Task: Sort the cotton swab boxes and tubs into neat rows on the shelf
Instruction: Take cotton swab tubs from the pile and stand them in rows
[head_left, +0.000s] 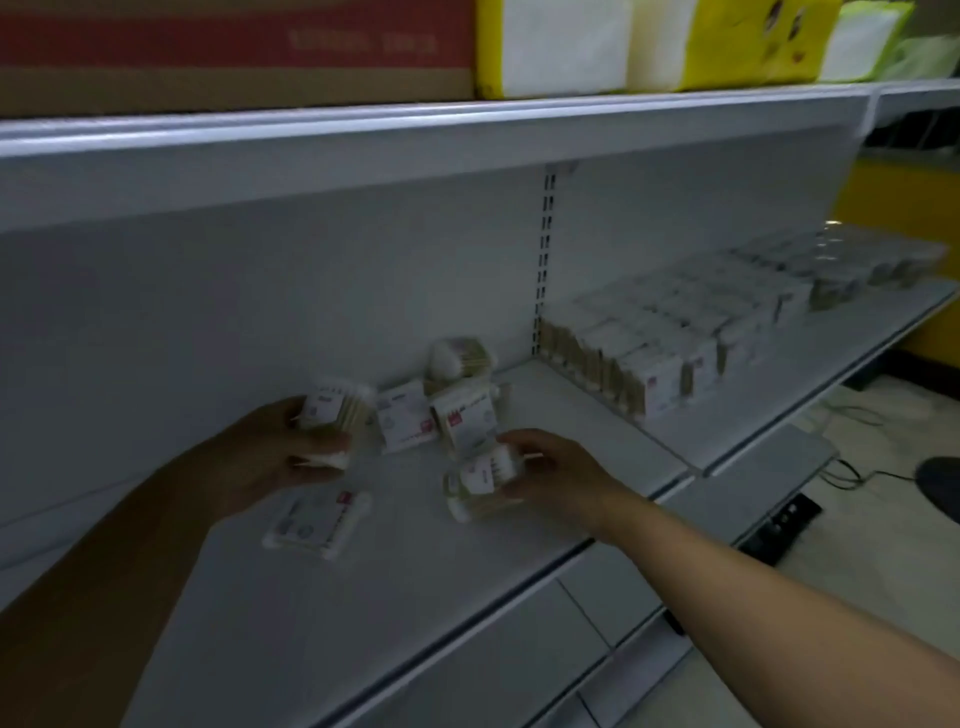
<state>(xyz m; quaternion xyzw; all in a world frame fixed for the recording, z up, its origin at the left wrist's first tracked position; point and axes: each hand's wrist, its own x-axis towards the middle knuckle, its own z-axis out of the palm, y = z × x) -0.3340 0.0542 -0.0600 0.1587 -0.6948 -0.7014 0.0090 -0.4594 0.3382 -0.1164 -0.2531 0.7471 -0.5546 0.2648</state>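
I see my left hand (275, 454) with fingers curled round a swab box (332, 410) at 9 o'clock of the loose pile (408, 421) on the shelf (363, 613), and my right hand (563, 475) with fingers gripping a swab pack (480, 486) at 5 o'clock.

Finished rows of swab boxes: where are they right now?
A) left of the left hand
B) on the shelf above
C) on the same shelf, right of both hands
C: the rows stand on the shelf, beyond the right hand.

Loose swab boxes (410, 421) beside rows (675, 332)
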